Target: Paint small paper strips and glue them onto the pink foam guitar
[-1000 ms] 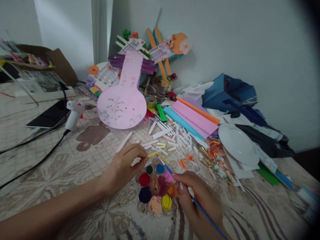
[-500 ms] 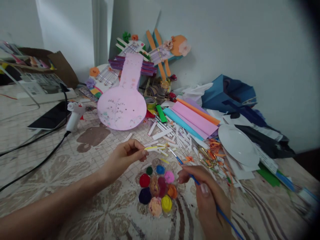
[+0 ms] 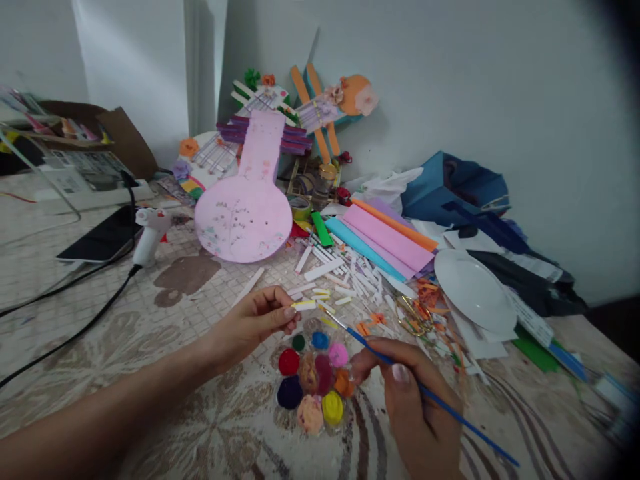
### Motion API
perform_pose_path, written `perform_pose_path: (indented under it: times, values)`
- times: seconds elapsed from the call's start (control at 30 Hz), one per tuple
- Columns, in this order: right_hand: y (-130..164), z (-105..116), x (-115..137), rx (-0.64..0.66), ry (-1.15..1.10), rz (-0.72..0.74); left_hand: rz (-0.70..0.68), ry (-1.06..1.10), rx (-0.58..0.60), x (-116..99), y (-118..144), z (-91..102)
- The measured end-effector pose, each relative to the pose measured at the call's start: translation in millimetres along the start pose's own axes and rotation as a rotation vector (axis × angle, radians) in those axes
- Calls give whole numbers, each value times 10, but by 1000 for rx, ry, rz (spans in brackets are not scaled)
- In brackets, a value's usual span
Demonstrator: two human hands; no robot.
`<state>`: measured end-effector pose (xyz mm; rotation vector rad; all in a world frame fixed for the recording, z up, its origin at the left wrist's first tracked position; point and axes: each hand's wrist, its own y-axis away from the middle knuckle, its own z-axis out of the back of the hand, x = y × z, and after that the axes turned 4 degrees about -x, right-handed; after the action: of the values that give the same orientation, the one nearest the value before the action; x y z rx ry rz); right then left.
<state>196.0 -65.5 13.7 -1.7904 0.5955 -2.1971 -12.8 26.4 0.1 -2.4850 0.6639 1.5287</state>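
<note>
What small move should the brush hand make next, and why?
Probably bring the brush tip the short way up to the paper strip. The left hand holds the strip over the paint tray, partly yellow, and the tip in the right hand points just below it.

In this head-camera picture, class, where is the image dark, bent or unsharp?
Head view: the right corners fade into a dark vignette; the table edge bows with wide-angle distortion; light is dim and flat, with soft shadows. The left hand and paint palette look slightly soft.
</note>
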Motion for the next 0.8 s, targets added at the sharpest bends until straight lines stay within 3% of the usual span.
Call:
perform_pose_path:
  times: [0.13, 0.3, 0.5, 0.7, 0.8]
  values:
    - [-1, -7, -5, -41, -31, 15, -25, -45, -8, 7, 2, -6]
    - [5, 14, -22, 19, 15, -31, -55, -92, -24, 20, -5, 7]
    - [-4, -9, -21, -58, -37, -4, -85, -127, -26, 30, -8, 18]
    - [-3, -11, -38, -20, -48, -83, -90, -143, -47, 35, -8, 20]
    - [-16, -26, -29, -59, -83, -31, -92, -148, -50, 35, -6, 20]
